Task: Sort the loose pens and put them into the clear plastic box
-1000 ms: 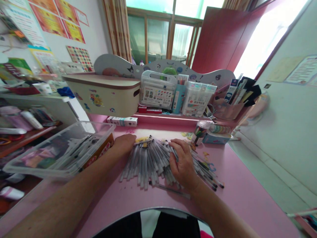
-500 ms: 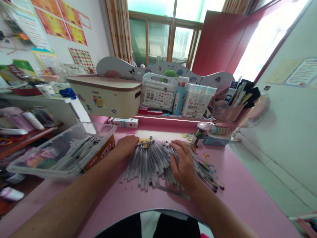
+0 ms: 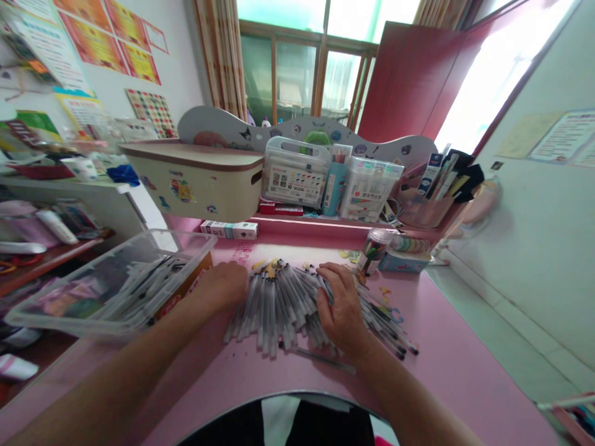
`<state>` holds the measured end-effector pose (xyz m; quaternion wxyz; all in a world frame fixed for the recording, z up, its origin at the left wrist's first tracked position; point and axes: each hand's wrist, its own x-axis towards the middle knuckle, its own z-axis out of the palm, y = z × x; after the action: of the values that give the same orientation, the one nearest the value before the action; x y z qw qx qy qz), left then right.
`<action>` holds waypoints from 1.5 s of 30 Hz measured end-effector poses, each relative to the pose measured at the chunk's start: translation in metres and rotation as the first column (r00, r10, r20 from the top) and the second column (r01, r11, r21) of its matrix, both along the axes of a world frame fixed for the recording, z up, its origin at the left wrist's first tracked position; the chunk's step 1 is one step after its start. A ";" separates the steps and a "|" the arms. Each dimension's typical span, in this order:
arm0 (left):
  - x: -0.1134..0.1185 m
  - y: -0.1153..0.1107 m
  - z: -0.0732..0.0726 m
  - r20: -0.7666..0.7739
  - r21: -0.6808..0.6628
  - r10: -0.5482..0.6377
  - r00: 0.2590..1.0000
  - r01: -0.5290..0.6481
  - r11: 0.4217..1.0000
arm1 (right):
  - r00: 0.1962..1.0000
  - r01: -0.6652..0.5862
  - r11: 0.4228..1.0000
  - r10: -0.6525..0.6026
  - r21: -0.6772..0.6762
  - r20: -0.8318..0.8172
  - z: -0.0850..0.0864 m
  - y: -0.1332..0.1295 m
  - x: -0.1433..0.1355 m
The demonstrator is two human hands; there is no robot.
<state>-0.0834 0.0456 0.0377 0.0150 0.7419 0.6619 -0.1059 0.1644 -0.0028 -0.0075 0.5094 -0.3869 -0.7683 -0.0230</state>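
A fanned pile of translucent pen refills (image 3: pixel 267 313) lies across the pink desk, their dark tips mostly toward the far side. My left hand (image 3: pixel 225 286) is just left of the pile, beside the clear plastic bin. Its fingers curl down out of sight, and whatever they hold is hidden. Over the right part of the pile rests my right hand (image 3: pixel 343 306), fingers apart and lying on the refills. In front of the pile one loose refill (image 3: pixel 320 358) lies crosswise. Darker-tipped refills (image 3: pixel 390 331) stick out to the right of my right hand.
The clear bin (image 3: pixel 204 243) on the left holds more pens. A small box (image 3: pixel 232 230) lies behind. At the back right stand a clear jar of pens (image 3: pixel 372 251) and a blue box (image 3: pixel 404 262). A shelf carries a cream storage box (image 3: pixel 199 186) and marker cases (image 3: pixel 295 176).
My left hand has drawn back to the left, away from the refill tips, toward the clear bin. My right hand stays on the pile.
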 end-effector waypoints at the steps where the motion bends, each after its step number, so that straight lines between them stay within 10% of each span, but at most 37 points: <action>1: -0.001 -0.004 0.003 -0.004 0.012 -0.009 1.000 0.009 1.000 | 1.000 -0.001 1.000 0.001 -0.004 -0.004 0.000 0.000 0.000; 7: 0.015 -0.029 0.021 0.343 0.137 -0.119 0.932 0.076 0.988 | 1.000 -0.004 0.999 0.003 -0.045 -0.028 0.002 -0.001 0.000; 14: 0.067 -0.044 0.020 0.928 0.001 -0.091 0.362 0.243 0.970 | 0.979 -0.141 0.943 0.086 -0.302 -0.186 0.007 0.001 -0.002; 20: 0.092 -0.045 -0.009 0.975 0.013 -0.069 0.211 0.255 0.967 | 0.905 -0.294 0.843 0.093 -0.450 -0.416 0.007 -0.001 -0.006; 25: 0.087 -0.047 -0.014 0.965 0.101 -0.129 0.226 0.133 0.986 | 0.871 -0.289 0.847 0.041 -0.445 -0.489 0.006 -0.002 -0.004; 33: 0.079 -0.044 -0.023 0.971 -0.011 0.019 -0.240 0.035 0.999 | 0.934 -0.354 0.775 0.270 -0.524 -0.232 0.003 -0.002 -0.004; 45: 0.075 -0.033 -0.028 0.904 -0.138 0.048 -0.425 -0.185 0.973 | 0.985 -0.170 0.852 0.147 -0.495 -0.085 0.004 0.005 0.000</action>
<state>-0.0082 0.0124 0.0096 0.5432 0.4140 0.4264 0.5931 0.1643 0.0021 -0.0036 0.4083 -0.4414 -0.7660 0.2274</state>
